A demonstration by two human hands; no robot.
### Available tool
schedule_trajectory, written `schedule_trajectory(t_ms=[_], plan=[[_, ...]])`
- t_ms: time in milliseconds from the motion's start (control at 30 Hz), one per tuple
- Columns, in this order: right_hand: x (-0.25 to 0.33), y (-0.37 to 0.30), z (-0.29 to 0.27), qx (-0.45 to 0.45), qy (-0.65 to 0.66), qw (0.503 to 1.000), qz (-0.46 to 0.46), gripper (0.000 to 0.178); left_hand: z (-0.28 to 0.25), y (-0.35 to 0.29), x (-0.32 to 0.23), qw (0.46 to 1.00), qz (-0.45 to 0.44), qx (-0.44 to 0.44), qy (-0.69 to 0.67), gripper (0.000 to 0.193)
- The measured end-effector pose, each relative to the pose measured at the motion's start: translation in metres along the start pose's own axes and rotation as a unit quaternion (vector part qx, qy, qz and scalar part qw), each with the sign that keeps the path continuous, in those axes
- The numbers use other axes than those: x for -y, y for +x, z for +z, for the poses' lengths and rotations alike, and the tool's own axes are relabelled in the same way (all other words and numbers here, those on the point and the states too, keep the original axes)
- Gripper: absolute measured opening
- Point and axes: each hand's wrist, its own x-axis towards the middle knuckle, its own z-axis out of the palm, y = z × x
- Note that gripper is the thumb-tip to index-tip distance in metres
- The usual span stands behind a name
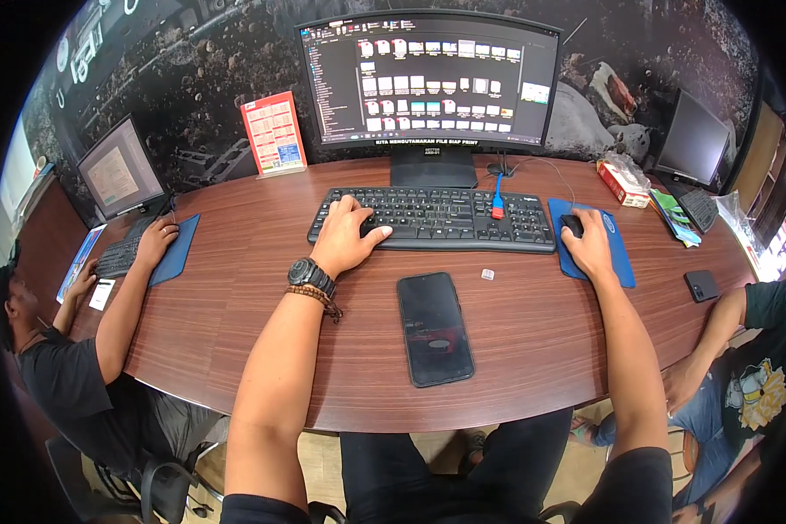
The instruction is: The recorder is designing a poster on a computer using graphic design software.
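Observation:
My left hand (348,236) rests on the left end of a black keyboard (445,231), fingers bent over the keys and thumb stretched out to the right. A dark watch (310,275) and a beaded bracelet (319,299) circle that wrist. On a blue mouse pad (622,262), my right hand (589,243) lies over a black computer mouse (573,225), mostly hidden under the fingers. Beyond the keyboard a large monitor (445,87) displays rows of file icons. A blue cable with a red plug (498,210) lies across the keyboard's right part.
A black phone (437,330) lies between my forearms, near a small pale cube (487,274). A red-and-white calendar (273,135) stands left of the monitor. At left a person (70,349) uses another computer; another person (742,367) sits at right near a dark phone (700,286).

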Motion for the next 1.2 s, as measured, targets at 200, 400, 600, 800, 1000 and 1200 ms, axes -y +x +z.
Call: schedule_trajectory(t_ms=[200, 400, 600, 800, 1000, 1200], plan=[[-0.003, 0.0, 0.002, -0.005, 0.0, 1.0, -0.001, 0.05, 0.001, 0.001, 0.0, 1.0, 0.0, 0.002, -0.003, 0.056], [0.007, -0.001, -0.002, -0.002, 0.026, 0.999, -0.023, 0.045, -0.005, -0.002, -0.001, 1.0, 0.006, -0.006, -0.006, 0.054], [0.007, -0.004, -0.007, 0.008, 0.043, 0.999, -0.019, 0.04, -0.04, 0.01, -0.111, 0.892, 0.03, 0.012, -0.45, 0.039], [0.004, -0.001, -0.004, 0.012, 0.049, 0.999, -0.009, 0.04, -0.14, -0.089, -0.269, 0.501, 0.022, 0.331, -0.799, 0.06], [0.008, -0.002, -0.006, 0.014, 0.06, 0.998, -0.007, 0.042, -0.13, -0.107, -0.295, 0.478, 0.275, 0.277, -0.787, 0.033], [0.003, -0.004, -0.002, 0.007, 0.032, 0.999, 0.03, 0.051, -0.108, -0.122, -0.324, 0.366, 0.34, 0.094, -0.861, 0.023]])
